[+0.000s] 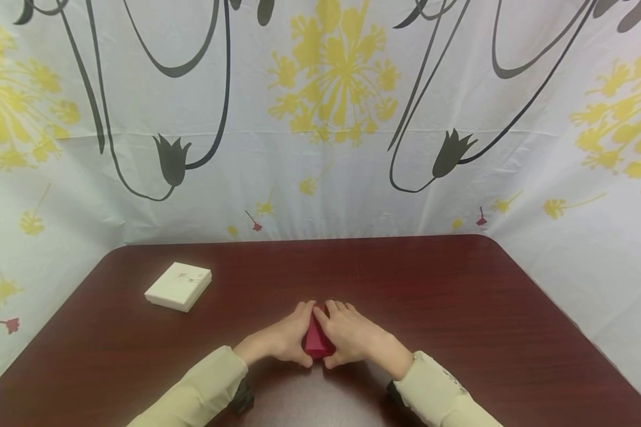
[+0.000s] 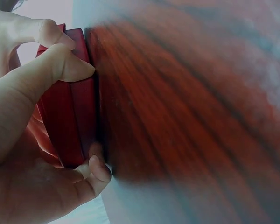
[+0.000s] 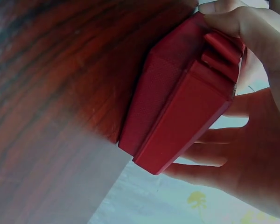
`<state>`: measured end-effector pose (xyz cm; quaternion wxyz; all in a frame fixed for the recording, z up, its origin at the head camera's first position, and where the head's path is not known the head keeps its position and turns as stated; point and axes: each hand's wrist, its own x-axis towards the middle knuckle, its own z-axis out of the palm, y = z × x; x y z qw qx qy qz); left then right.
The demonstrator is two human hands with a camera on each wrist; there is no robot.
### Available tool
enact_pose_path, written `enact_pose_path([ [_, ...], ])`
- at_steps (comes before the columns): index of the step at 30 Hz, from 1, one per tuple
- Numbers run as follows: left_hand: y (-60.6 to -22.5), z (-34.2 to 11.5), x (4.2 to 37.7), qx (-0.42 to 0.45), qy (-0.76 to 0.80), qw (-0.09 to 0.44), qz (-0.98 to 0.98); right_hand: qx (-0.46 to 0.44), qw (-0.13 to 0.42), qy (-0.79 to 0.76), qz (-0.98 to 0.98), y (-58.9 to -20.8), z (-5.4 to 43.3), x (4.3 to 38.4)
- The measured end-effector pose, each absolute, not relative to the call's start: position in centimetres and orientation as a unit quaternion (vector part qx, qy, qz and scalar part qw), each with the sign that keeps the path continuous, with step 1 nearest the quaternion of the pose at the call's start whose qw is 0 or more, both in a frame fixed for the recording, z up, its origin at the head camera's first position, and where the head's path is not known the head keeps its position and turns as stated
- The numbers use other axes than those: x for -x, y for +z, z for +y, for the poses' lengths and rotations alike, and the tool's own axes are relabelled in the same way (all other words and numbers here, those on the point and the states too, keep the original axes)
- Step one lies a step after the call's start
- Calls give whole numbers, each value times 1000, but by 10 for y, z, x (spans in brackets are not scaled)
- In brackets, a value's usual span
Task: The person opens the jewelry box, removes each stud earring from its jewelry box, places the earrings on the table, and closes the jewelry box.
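A small red gift box (image 1: 316,342) sits on the table in front of me, its lid fitted over the base. In the right wrist view a folded ribbon bow (image 3: 221,53) shows on the lid. My left hand (image 1: 282,339) grips the box from the left, thumb at the near side and fingers reaching to the far side. From the right, my right hand (image 1: 359,337) holds it too, its thumb at the near corner and its fingers spread over the lid and far edge. Both hands partly hide the box in the head view.
A flat white box (image 1: 178,287) with a small printed flower lies at the back left of the dark red-brown table (image 1: 432,284). A white curtain (image 1: 320,178) with yellow and grey flowers hangs behind and along both sides.
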<state>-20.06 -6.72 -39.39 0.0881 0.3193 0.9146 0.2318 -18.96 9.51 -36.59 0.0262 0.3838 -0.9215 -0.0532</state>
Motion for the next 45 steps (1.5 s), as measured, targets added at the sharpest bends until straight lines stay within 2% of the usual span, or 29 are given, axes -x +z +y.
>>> enact_pose_path([
  [10,-394,-67,200,-315,233,91,915,-387,32,-55,-920,-367,94,190],
  [34,-391,-69,199,-320,251,91,909,-390,-9,1,-921,-363,98,192],
  [45,-392,-70,199,-323,257,89,907,-405,2,21,-914,-364,97,195],
])
